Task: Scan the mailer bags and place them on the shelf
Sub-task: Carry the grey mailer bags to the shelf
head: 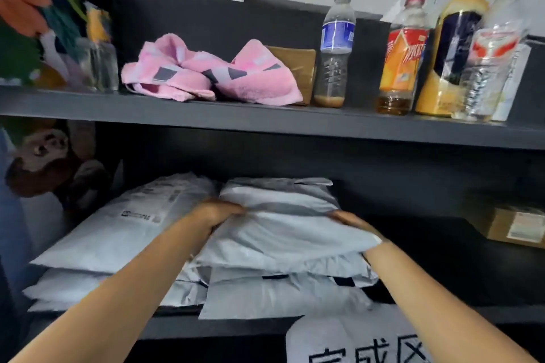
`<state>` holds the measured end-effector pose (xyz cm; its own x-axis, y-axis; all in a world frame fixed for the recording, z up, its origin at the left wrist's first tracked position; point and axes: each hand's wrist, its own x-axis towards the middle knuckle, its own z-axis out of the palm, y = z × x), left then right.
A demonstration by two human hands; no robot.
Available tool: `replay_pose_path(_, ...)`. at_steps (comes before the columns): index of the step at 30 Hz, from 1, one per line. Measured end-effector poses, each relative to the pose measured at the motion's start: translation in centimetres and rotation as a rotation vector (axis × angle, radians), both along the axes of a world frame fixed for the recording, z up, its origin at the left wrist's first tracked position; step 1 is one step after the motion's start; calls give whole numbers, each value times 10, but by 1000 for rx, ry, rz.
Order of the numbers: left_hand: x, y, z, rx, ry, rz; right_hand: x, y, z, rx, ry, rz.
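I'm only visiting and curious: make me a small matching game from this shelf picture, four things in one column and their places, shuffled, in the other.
Things:
1. pink towel
2. grey mailer bag
3. cardboard box
4. brown plush toy

Places:
A. lower shelf, far right
B. upper shelf, left of the blue-label bottle
C. far left, beside the mailer stacks
D. held by the left hand and right hand, atop a stack

Pairs: 1-B, 2-D, 3-A, 4-C
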<state>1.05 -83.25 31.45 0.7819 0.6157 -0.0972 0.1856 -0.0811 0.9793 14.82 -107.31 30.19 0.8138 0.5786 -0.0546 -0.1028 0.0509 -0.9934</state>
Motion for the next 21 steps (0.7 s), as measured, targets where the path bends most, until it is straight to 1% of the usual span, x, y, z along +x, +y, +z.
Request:
replay_pose_path(2,8,-3,3,171,62,-17,16,2,-14,-34,5,-56)
replay_pose_path(3,11,-4,4,203,67,-22,27,3,-20,-46,28,-80)
replay_pose_path(5,15,-9,5,220,93,-35,26,3,-17,-88,53,-39)
replay_pose_path(6,15,-11,5,234,93,-41,22,2,-12,-146,51,-56)
replay_pose_path(8,10,-14,1,236,63,-32,3,-4,-1,-197,34,-50)
replay_pose_path(10,-5,-18,-2,239,41,7,-12,-11,4,-195,67,-74)
replay_pose_path(12,-29,-26,-2,211,27,38,-30,-20,7,-166,48,-108)
replay_pose_path(14,-59,-36,-4,213,33,66,-44,-31,1,-141,45,-198)
replay_pose_path(16,-94,-47,-8,205,-5,101,-70,-42,-4,-107,58,-309)
replay_pose_path(18,-131,-56,-15,179,-28,173,-100,-55,-9,-34,55,-436)
replay_pose_path(21,-185,-65,-22,214,-26,294,-131,-71,-24,1,117,-604)
